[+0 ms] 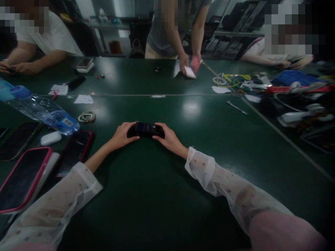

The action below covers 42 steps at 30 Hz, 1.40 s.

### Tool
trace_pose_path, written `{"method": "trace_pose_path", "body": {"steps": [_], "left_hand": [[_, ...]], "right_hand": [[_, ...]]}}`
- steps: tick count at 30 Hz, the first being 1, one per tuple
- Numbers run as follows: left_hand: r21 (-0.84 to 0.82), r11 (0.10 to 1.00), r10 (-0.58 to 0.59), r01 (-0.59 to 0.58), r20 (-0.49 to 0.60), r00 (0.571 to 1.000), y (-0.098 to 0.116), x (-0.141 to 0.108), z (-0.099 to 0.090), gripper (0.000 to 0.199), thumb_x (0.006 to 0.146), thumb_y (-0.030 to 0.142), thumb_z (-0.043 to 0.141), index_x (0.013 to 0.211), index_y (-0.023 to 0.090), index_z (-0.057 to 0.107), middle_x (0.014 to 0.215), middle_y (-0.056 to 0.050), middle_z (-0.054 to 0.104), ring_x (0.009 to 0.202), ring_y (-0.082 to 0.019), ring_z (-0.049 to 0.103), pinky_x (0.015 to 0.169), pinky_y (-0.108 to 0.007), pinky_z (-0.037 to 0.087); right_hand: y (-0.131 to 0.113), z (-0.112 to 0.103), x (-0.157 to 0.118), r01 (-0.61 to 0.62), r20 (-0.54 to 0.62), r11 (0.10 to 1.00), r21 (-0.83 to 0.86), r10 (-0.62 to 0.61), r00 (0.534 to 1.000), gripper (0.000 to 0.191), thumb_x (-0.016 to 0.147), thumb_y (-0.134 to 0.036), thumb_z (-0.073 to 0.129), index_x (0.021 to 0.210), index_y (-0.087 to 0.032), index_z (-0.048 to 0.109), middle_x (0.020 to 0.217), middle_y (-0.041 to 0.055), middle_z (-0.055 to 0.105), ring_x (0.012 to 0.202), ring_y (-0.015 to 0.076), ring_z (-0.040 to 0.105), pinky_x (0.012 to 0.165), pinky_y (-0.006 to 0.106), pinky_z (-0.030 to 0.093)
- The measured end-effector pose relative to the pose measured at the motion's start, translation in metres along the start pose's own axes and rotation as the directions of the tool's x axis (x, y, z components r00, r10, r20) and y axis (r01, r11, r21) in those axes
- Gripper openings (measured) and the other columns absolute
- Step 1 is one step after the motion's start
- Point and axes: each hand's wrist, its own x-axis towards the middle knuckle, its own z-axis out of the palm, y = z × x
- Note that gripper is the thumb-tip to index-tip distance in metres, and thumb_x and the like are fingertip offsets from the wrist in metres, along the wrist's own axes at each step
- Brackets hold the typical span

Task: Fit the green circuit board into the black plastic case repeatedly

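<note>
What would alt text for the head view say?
The left hand and right hand together hold a small black device with a lit display over a dark green table. Phones and a plastic water bottle lie to the left; people sit and stand opposite.

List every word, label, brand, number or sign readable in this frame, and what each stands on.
No text is readable.
Bottle: barcode label, any digits too small to read.
Black device in left hand and right hand: pale screen marks, too blurred.
Paper scrap: too blurred to tell whether it bears writing.
</note>
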Motion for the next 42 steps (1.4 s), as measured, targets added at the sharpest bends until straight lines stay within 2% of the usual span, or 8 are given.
{"method": "trace_pose_path", "body": {"steps": [9, 16, 24, 32, 37, 42], "left_hand": [[-0.004, 1.0, -0.003, 0.003, -0.004, 1.0, -0.002, 0.0, 0.001, 0.068, 0.081, 0.052, 0.065, 0.138, 0.026, 0.04, 0.133, -0.009, 0.052, 0.123, -0.03, 0.047, 0.101, -0.047, 0.039], [0.01, 1.0, -0.014, 0.014, -0.019, 1.0, -0.007, -0.001, 0.005, 0.069, 0.08, 0.053, 0.065, 0.137, 0.022, 0.041, 0.13, -0.01, 0.053, 0.121, -0.03, 0.048, 0.101, -0.046, 0.039], [0.015, 1.0, -0.025, 0.025, -0.005, 1.0, -0.007, 0.0, 0.004, 0.065, 0.082, 0.051, 0.064, 0.136, 0.025, 0.041, 0.128, -0.01, 0.053, 0.12, -0.031, 0.048, 0.099, -0.048, 0.04], [0.011, 1.0, -0.019, 0.02, -0.014, 1.0, -0.007, 0.0, 0.004, 0.063, 0.082, 0.048, 0.064, 0.136, 0.024, 0.042, 0.13, -0.01, 0.053, 0.12, -0.031, 0.048, 0.099, -0.048, 0.04], [-0.006, 1.0, 0.0, 0.0, 0.017, 1.0, -0.001, 0.0, -0.001, 0.064, 0.084, 0.047, 0.061, 0.141, 0.028, 0.038, 0.133, -0.009, 0.053, 0.122, -0.031, 0.047, 0.098, -0.049, 0.04], [-0.012, 1.0, 0.026, -0.026, 0.005, 1.0, -0.003, -0.001, -0.001, 0.064, 0.084, 0.047, 0.062, 0.14, 0.027, 0.039, 0.135, -0.008, 0.052, 0.123, -0.03, 0.046, 0.098, -0.047, 0.039]], "right_hand": [[-0.002, -0.001, -0.001, 0.002, -0.001, 1.0, 0.018, -0.002, 1.0, 0.054, 0.083, -0.024, 0.067, 0.131, -0.025, 0.042, 0.127, 0.0088, 0.057, 0.119, 0.0264, 0.057, 0.1, 0.052, 0.049], [0.002, 0.002, 0.001, 0.025, -0.05, 1.0, 0.012, -0.024, 0.998, 0.054, 0.082, -0.025, 0.068, 0.129, -0.024, 0.043, 0.124, 0.0092, 0.058, 0.113, 0.0258, 0.06, 0.098, 0.049, 0.049], [-0.001, 0.0, 0.0, 0.043, -0.091, 0.999, 0.022, -0.041, 0.995, 0.052, 0.083, -0.026, 0.066, 0.13, -0.026, 0.043, 0.126, 0.0087, 0.057, 0.116, 0.026, 0.058, 0.099, 0.049, 0.048], [-0.005, 0.0, -0.003, 0.074, -0.239, 0.995, 0.072, -0.054, 0.969, 0.053, 0.085, -0.032, 0.064, 0.132, -0.027, 0.04, 0.13, 0.0086, 0.053, 0.121, 0.025, 0.054, 0.104, 0.044, 0.046], [-0.007, -0.002, -0.006, 0.022, -0.422, 1.0, 0.017, -0.013, 0.907, 0.054, 0.087, -0.034, 0.061, 0.134, -0.029, 0.036, 0.132, 0.0093, 0.05, 0.122, 0.0254, 0.052, 0.104, 0.045, 0.045], [0.006, 0.001, -0.003, -0.017, -0.496, 1.0, 0.002, 0.016, 0.868, 0.052, 0.087, -0.033, 0.06, 0.132, -0.025, 0.037, 0.128, 0.0109, 0.05, 0.119, 0.0254, 0.052, 0.104, 0.046, 0.044]]}}
